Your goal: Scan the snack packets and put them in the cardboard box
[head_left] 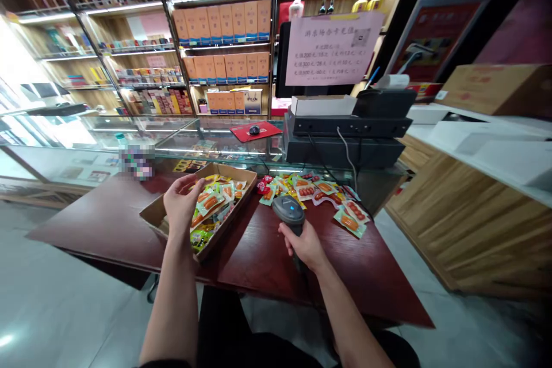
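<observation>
My right hand [307,244] is wrapped around the handle of a dark grey barcode scanner [288,211], which has a small blue light on top. Over the left side of an open cardboard box [233,219] hovers my left hand [183,201], its fingers curved and the thumb apart, with nothing visible in it. Small packaged sausage snacks [211,202] fill the box, with green and yellow packets [200,238] among them. Right of the box and beyond the scanner, a loose pile of similar sausage packets [305,191] lies on the dark red table [259,253].
Behind the table runs a glass display counter [207,129] bearing a mouse [254,130] on a red mat. A cash drawer and receipt printer [383,109] stand beside a monitor with a pink paper sign [332,49]. A wooden cabinet [470,224] is at the right.
</observation>
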Tool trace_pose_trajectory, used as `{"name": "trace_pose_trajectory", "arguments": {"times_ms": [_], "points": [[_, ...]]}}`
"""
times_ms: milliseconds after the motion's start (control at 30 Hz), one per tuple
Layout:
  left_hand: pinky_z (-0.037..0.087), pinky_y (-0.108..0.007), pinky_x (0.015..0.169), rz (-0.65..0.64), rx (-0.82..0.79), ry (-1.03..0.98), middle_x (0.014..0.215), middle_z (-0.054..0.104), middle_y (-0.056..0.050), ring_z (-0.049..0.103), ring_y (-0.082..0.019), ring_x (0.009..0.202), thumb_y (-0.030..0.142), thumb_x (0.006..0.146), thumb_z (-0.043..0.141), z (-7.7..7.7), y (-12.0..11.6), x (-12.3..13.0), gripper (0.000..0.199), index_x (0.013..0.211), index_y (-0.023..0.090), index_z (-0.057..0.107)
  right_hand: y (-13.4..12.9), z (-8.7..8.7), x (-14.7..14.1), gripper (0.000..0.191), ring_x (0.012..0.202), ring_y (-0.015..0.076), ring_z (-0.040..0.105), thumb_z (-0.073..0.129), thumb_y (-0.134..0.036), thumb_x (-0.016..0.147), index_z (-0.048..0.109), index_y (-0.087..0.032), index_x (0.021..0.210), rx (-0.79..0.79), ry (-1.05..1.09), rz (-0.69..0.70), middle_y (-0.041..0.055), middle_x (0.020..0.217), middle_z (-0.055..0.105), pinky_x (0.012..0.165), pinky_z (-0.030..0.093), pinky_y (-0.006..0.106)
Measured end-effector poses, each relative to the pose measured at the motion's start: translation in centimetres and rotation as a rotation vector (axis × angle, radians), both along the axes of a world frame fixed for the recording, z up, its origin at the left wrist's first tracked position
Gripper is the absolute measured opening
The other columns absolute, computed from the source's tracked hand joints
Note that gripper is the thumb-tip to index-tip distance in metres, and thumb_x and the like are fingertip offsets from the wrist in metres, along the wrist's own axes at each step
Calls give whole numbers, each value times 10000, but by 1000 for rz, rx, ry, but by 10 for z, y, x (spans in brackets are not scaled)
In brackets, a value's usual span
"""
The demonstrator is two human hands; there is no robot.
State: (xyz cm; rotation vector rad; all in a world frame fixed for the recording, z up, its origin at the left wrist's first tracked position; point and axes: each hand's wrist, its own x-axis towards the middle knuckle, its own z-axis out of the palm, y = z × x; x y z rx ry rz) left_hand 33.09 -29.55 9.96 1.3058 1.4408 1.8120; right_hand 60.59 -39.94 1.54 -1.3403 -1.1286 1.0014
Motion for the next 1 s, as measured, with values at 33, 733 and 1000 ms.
{"name": "trace_pose_trajectory", "arguments": {"times_ms": [33,733,1000], "points": [[559,-311,797,27,16,5,960,739,-100,696,-198,868,404,638,816,0,-1,-1,463,999,129,724,0,-1,-1,388,327,109,482,668,-541,788,542,-176,830,0,-4,9,-42,461,544,348,367,212],[522,-276,668,-608,-128,249,903,750,-75,651,-161,675,403,700,771,-67,10,226,338,949,174,755,-48,-6,94,337,343,116,478,655,-519,804,561,-195,797,-19,-44,-299,-36,463,537,343,382,221],[482,-361,915,-1029,102,631,1047,719,-84,641,-236,992,162,749,695,-99,-5,322,270,1011,207,743,-69,-8,132,303,342,130,487,639,-499,818,557,-207,818,-11,-83,-415,-39,458,530,343,394,233]]}}
